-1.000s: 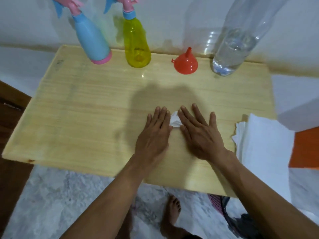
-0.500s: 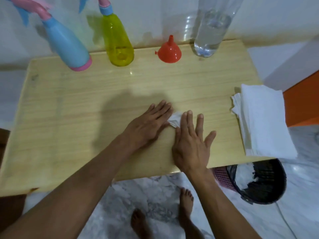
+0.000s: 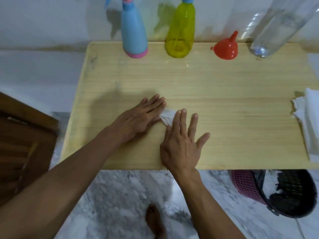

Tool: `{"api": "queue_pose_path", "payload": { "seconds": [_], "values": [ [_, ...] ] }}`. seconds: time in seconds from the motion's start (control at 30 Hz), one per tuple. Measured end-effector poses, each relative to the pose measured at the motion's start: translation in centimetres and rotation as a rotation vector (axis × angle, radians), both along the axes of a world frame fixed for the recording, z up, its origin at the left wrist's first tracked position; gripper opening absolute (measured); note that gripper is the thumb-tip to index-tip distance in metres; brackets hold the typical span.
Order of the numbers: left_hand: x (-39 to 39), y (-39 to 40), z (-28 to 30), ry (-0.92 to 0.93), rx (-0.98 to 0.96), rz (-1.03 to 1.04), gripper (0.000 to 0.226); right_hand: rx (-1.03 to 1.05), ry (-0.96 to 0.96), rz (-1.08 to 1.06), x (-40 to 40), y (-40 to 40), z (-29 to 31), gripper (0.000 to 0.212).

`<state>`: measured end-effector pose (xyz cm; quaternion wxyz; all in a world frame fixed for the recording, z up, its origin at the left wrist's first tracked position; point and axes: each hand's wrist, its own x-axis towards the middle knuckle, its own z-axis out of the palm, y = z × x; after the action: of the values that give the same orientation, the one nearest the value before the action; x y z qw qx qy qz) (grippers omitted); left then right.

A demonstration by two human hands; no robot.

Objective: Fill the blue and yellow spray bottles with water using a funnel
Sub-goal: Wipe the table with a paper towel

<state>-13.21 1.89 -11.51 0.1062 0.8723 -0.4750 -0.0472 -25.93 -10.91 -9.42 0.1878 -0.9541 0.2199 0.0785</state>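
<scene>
A blue spray bottle (image 3: 133, 34) with a pink base and a yellow spray bottle (image 3: 180, 31) stand at the back of the wooden table (image 3: 224, 94). To their right a red funnel (image 3: 227, 48) sits mouth down, and a tall clear water bottle (image 3: 274, 26) leans at the back right. Both hands lie flat near the table's front. My left hand (image 3: 139, 118) and my right hand (image 3: 181, 142) press straight fingers on a small crumpled white tissue (image 3: 166, 116) between them.
A stack of white paper tissues (image 3: 309, 125) lies at the table's right edge. Below it on the marble floor stands a pink basket with a black liner (image 3: 276, 192). A dark wooden door (image 3: 22, 140) is at the left. A bare foot shows under the table edge.
The view has swung left and closer, so the bottles sit more centrally. Both hands stay flat on the tissue; the right hand has spread its fingers a little.
</scene>
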Motion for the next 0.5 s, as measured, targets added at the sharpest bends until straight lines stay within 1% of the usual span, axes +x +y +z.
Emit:
{"api": "queue_pose_path", "payload": {
  "seconds": [0.17,0.23,0.33,0.43,0.5],
  "values": [
    [-0.8,5.2,0.0,0.011,0.010,0.137,0.070,-0.001,0.004,0.155,1.1,3.2,0.1,0.058],
    [-1.7,6.8,0.0,0.018,0.001,0.208,0.069,-0.001,0.003,0.223,1.4,4.2,0.1,0.058],
    [-3.4,8.7,0.1,0.010,-0.015,0.328,0.061,-0.020,-0.013,0.337,1.8,4.8,0.1,0.059],
    [-5.5,9.7,0.2,0.008,-0.005,0.442,0.067,-0.051,-0.009,0.480,2.0,4.5,-0.2,0.058],
    [-7.0,9.9,0.1,0.000,-0.006,0.523,0.068,-0.086,-0.042,0.583,2.2,4.0,-0.5,0.057]
  ]
}}
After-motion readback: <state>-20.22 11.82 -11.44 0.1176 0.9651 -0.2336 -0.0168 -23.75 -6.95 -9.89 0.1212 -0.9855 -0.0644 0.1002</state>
